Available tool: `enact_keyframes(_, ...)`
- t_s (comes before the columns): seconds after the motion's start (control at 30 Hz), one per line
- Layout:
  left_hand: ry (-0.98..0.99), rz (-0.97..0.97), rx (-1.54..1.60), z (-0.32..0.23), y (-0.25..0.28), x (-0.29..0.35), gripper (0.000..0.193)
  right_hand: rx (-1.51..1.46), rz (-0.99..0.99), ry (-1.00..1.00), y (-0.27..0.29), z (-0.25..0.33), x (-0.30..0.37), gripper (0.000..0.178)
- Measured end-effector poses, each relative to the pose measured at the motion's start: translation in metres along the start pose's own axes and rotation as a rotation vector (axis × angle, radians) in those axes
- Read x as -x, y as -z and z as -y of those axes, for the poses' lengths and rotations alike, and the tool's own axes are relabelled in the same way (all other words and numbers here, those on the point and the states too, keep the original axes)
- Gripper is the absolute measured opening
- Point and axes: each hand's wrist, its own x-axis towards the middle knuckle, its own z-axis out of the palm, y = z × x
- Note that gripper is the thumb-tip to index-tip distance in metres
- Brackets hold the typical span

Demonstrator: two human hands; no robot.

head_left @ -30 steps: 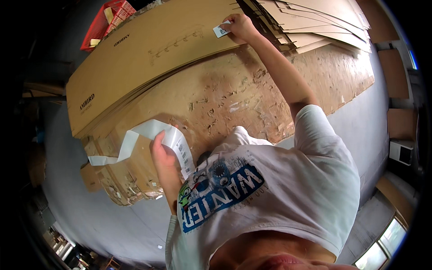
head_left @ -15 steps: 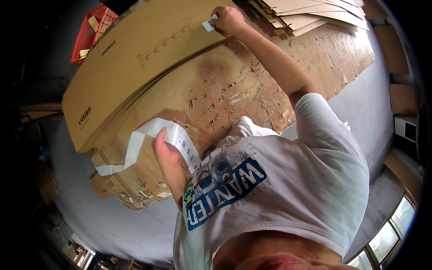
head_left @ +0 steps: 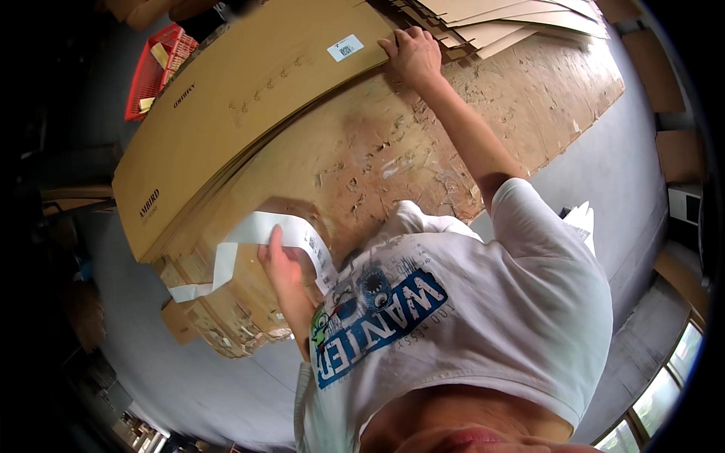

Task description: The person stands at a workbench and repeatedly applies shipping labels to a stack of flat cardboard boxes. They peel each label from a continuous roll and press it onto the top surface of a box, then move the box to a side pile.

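Note:
A long stack of flat brown cartons [head_left: 219, 121] lies across the far left of the worktable. A white sticker label [head_left: 346, 48] with a square code sits flat near the right end of the top carton. My right hand [head_left: 415, 59] is just right of the label, fingers bent around the carton's end edge, the fingertips partly hidden. Nearer to me, my left hand [head_left: 281, 260] is closed on a long white strip of labels [head_left: 306, 235]. The strip loops over the hand, one end running left over the table and the other down toward my shirt.
The worn wooden table [head_left: 393, 151] has a scuffed, peeling top. Loose cardboard sheets [head_left: 521, 21] are piled at the far right. A red plastic basket [head_left: 155, 72] stands beyond the cartons at far left. Grey floor [head_left: 581, 143] surrounds the table.
The label that was in my right hand now lies on the top carton, released. That hand has shifted right to the carton's end. My left hand still holds the strip in about the same place.

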Motion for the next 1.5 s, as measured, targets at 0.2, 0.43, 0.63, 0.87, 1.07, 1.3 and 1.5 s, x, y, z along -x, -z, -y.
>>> enact_keyframes(0.2,-0.028,0.022,-0.133,0.003,-0.005,-0.008,0.031,0.092,0.039,-0.071,0.019,0.013,-0.004,0.036)
enact_keyframes(0.43,0.01,0.035,-0.069,0.011,-0.003,-0.009,0.026,-0.055,0.127,-0.293,0.025,0.021,-0.015,0.045)
enact_keyframes(0.63,0.075,0.084,-0.116,0.019,-0.007,0.0,0.019,-0.121,0.055,-0.32,0.018,0.015,0.007,0.047)
enact_keyframes(0.87,0.09,0.084,-0.072,0.019,-0.001,-0.008,0.023,-0.217,0.172,-0.536,0.014,0.02,-0.007,0.041)
enact_keyframes(1.07,0.124,0.123,0.05,0.009,0.003,-0.027,0.033,-0.584,0.329,-0.65,-0.017,-0.031,-0.037,0.017)
enact_keyframes(1.3,0.114,0.077,0.056,0.012,0.014,-0.046,0.034,-0.672,0.618,-0.771,0.016,-0.018,-0.058,0.041)
enact_keyframes(1.5,0.118,0.078,0.065,0.017,0.018,-0.056,0.034,-0.528,0.6,-0.738,0.021,-0.021,-0.057,0.034)
